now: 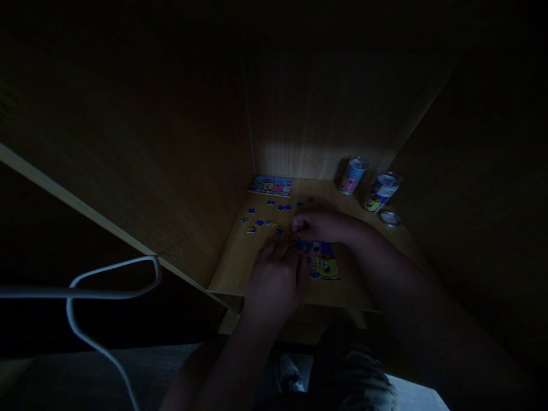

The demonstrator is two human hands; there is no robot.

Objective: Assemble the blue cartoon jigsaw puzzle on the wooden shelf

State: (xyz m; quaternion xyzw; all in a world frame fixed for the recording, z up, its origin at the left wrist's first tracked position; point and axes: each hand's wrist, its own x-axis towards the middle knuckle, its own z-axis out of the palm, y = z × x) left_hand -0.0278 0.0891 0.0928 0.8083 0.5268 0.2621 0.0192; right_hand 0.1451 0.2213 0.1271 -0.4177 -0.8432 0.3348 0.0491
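Observation:
A partly joined cartoon jigsaw puzzle [324, 266] with a yellow character lies near the front of the wooden tabletop. My left hand [276, 271] rests at its left side, fingers lying over the surface and thumb near the puzzle's edge. Above the puzzle's top edge is my right hand [314, 224], its fingers curled together; whatever they pinch is hidden in the dark. Loose blue puzzle pieces [259, 223] are scattered left of and beyond my hands, along with a yellowish piece [251, 230].
A cartoon picture card [271, 186] lies at the back left. Two clear-topped printed canisters, a pink-blue canister [353, 176] and a blue-yellow canister [381, 193], stand back right beside a round lid [390, 219]. Wooden panels enclose the tabletop. A white cable [113, 294] hangs at left.

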